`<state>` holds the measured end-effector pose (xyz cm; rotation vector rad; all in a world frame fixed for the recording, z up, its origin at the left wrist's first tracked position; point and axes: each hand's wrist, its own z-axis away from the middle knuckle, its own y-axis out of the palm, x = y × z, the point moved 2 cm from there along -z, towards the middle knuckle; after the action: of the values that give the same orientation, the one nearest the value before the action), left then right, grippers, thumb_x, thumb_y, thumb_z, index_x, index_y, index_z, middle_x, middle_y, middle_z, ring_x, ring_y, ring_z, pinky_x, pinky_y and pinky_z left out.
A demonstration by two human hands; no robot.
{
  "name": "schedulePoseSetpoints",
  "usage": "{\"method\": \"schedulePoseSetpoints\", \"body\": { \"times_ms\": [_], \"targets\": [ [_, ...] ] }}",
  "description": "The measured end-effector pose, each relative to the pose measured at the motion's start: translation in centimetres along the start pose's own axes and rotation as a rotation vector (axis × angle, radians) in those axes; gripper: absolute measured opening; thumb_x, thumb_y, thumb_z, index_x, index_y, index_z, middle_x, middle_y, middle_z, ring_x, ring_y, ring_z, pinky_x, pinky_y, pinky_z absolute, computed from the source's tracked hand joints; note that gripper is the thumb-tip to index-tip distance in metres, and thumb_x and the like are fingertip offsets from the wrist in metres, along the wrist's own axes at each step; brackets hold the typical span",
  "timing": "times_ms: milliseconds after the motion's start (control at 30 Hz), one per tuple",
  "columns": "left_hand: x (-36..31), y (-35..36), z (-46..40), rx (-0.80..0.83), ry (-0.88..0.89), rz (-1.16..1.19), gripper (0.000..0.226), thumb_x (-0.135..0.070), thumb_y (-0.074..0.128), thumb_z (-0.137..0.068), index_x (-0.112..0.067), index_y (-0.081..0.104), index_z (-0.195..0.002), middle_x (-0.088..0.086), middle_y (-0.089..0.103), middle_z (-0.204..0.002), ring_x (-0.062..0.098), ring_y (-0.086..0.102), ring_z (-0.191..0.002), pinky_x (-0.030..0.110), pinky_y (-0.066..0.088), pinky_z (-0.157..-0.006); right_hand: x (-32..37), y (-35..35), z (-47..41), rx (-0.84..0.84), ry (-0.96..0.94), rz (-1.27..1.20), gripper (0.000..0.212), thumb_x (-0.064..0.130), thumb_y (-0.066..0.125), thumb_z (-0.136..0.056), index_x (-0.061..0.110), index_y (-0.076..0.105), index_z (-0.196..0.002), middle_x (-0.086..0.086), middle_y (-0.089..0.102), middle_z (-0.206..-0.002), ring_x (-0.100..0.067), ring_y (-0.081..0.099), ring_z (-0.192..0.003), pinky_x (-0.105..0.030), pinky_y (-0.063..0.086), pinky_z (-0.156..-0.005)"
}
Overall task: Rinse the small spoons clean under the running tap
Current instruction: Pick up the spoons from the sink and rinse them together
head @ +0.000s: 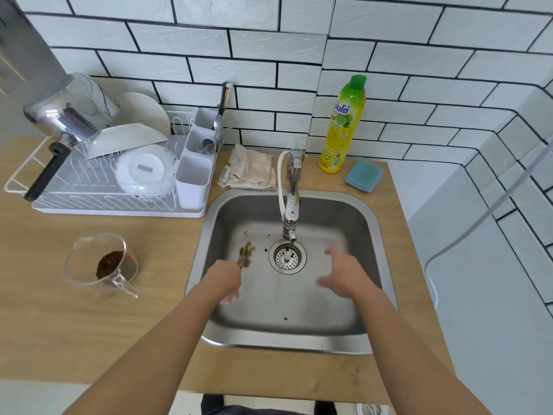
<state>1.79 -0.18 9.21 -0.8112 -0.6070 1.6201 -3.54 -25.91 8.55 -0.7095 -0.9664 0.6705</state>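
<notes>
My left hand (226, 278) is over the left part of the steel sink (371, 223) and grips a bunch of small spoons (247, 255); their dirty brownish bowls stick out past my fingers, blurred. The spoons are left of the drain (287, 258) and of the tap's spout (289, 232). I cannot see any water stream. My right hand (339, 272) hovers over the right part of the sink with its fingers spread, holding nothing. Dark specks lie on the sink floor.
A clear measuring jug (101, 262) with brown residue stands on the wooden counter at left. Behind it sits a dish rack (113, 175) with plates, a pot and a cutlery caddy. A cloth (250, 170), yellow dish soap bottle (342, 124) and blue sponge (364, 175) lie behind the sink.
</notes>
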Motion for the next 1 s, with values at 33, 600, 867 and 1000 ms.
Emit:
{"method": "schedulePoseSetpoints", "body": {
  "times_ms": [33,600,867,1000],
  "targets": [
    [0.0,-0.1,0.3,0.064,-0.009,-0.009,0.027,-0.019,0.073,-0.087,-0.005,0.066,-0.109,0.007,0.070,-0.101,0.022,0.070,-0.089,0.031,0.057,-0.084,-0.2,0.5,-0.1,0.086,0.014,0.009,0.053,0.024,0.077,-0.085,0.016,0.057,-0.134,-0.008,0.057,-0.136,-0.028,0.056,-0.124,-0.032,0.045,-0.097],
    [-6.8,3.0,2.4,0.817,0.375,0.816,0.027,-0.040,0.045,-0.102,-0.014,0.050,-0.096,-0.001,0.049,-0.067,0.010,0.037,-0.042,0.052,0.060,-0.082,0.7,2.9,1.7,0.372,0.117,-1.266,0.026,0.032,0.075,-0.082,0.009,0.074,-0.095,0.002,0.053,-0.066,-0.011,0.039,-0.066,-0.025,0.029,-0.061],
    [-7.6,2.6,2.4,0.593,0.447,0.733,0.033,-0.051,0.043,-0.100,-0.021,0.052,-0.086,-0.007,0.044,-0.065,0.007,0.031,-0.047,0.018,0.024,-0.041,0.3,2.2,2.0,0.195,0.076,-1.458,0.022,0.025,0.074,-0.084,0.005,0.076,-0.093,-0.002,0.069,-0.081,-0.004,0.048,-0.062,-0.015,0.042,-0.059],
    [-8.0,2.3,2.1,0.623,0.432,0.820,0.045,-0.060,0.044,-0.096,-0.017,0.055,-0.092,-0.007,0.050,-0.063,0.008,0.036,-0.046,0.019,0.030,-0.039,1.0,2.0,1.8,0.140,0.058,-1.413,0.019,0.017,0.066,-0.096,0.000,0.074,-0.092,0.000,0.067,-0.070,-0.006,0.047,-0.060,-0.015,0.043,-0.056]
  ]
}}
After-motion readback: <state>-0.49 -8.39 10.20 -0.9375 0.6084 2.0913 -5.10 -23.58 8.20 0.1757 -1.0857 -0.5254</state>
